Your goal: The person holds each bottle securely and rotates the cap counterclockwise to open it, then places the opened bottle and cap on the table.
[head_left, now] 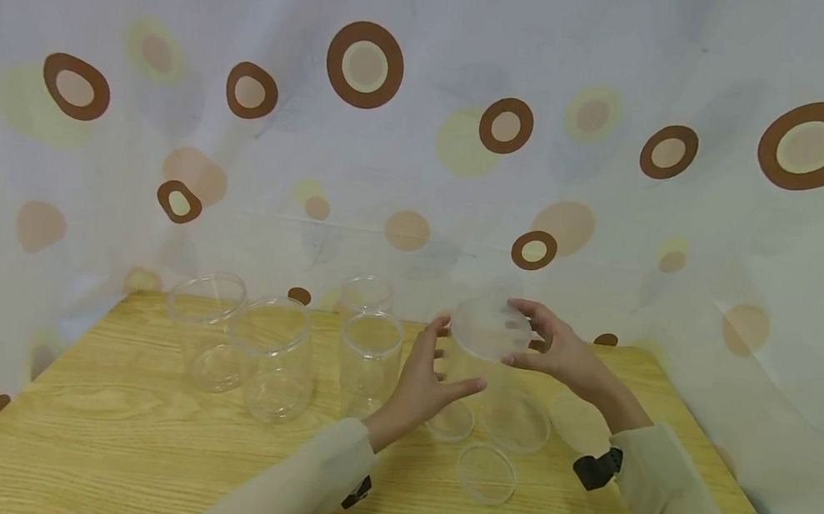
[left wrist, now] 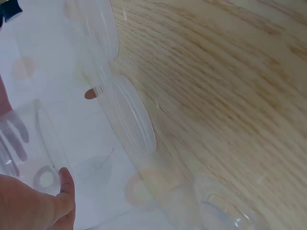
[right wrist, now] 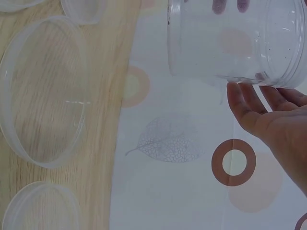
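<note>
Between my two hands, a clear plastic jar (right wrist: 211,48) with a frosted lid (head_left: 489,329) at its top is held up over the table's right half. My left hand (head_left: 423,384) grips the jar's side lower down, thumb toward me and fingers round the far side. Thumb and fingers of my right hand (head_left: 560,350) span the lid's edge, with fingertips right at the jar's upper rim in the right wrist view. In the left wrist view, the left thumb (left wrist: 66,187) lies along the jar wall, and fingers show through the clear plastic.
Several clear open jars (head_left: 267,376) stand on the left half of the wooden table (head_left: 134,462). Loose lids lie below my hands: a large one (head_left: 515,419), a small one (head_left: 486,473) nearer me, and a frosted one (head_left: 579,424) at right. A patterned curtain (head_left: 421,166) hangs behind.
</note>
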### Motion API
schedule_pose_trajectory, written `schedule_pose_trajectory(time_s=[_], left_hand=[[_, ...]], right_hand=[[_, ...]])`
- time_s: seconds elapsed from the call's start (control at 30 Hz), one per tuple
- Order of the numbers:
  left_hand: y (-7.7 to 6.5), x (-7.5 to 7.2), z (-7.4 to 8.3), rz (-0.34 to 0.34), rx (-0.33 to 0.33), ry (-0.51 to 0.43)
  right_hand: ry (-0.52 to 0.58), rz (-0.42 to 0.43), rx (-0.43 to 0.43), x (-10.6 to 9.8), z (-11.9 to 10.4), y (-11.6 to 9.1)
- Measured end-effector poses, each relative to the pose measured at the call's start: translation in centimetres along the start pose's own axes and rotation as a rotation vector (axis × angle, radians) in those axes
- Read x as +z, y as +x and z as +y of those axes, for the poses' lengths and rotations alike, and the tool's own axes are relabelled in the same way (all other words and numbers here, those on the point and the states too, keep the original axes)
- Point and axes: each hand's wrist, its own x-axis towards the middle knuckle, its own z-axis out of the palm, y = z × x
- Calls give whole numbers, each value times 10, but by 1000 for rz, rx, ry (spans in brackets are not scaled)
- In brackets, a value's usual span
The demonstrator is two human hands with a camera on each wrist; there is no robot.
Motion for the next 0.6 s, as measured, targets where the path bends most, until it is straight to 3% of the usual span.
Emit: schedule_pose_trajectory(time_s=[0.6], left_hand=[[-12,-12,9,-154,-66,-140]], right_hand=[[97,-64,-55,13,7,-6]])
